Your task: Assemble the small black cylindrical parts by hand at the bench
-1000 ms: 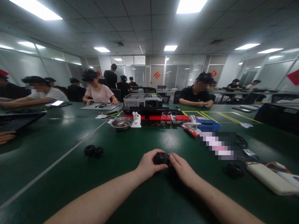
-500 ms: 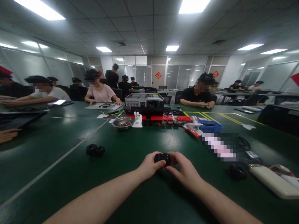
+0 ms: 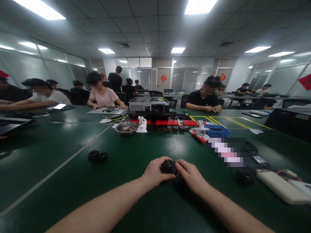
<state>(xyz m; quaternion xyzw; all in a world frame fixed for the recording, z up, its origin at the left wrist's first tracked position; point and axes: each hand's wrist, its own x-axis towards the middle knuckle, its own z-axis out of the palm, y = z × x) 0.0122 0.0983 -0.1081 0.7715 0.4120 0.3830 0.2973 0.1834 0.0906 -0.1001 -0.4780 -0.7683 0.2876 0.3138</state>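
Observation:
In front of me, just over the green table [image 3: 136, 200], is a small black lens-like cylinder [image 3: 168, 166] with ridged bands round it. My left hand [image 3: 155, 171] is closed on its left end, fingers over the top and thumb along the near side. At the other end my right hand [image 3: 190, 173] grips the rim between thumb and fingers. Fingers hide parts of both ends, so I cannot make out its exact kind. Two black round pieces [image 3: 97, 156] lie side by side to the left of my hands.
Beyond my hands stand a metal bowl [image 3: 126, 128] of small parts, red strips [image 3: 167, 122], a red-handled tool [image 3: 198, 137] and a blue tray [image 3: 217, 132]. To the right lie a black coil [image 3: 245, 176] and a cream power bank-like block [image 3: 279, 186]. People sit across the table.
My right fingers have shifted round the cylinder's right end, and my left thumb has moved down to its near side. The cylinder has turned slightly. At far left, another person's hand has mostly left view.

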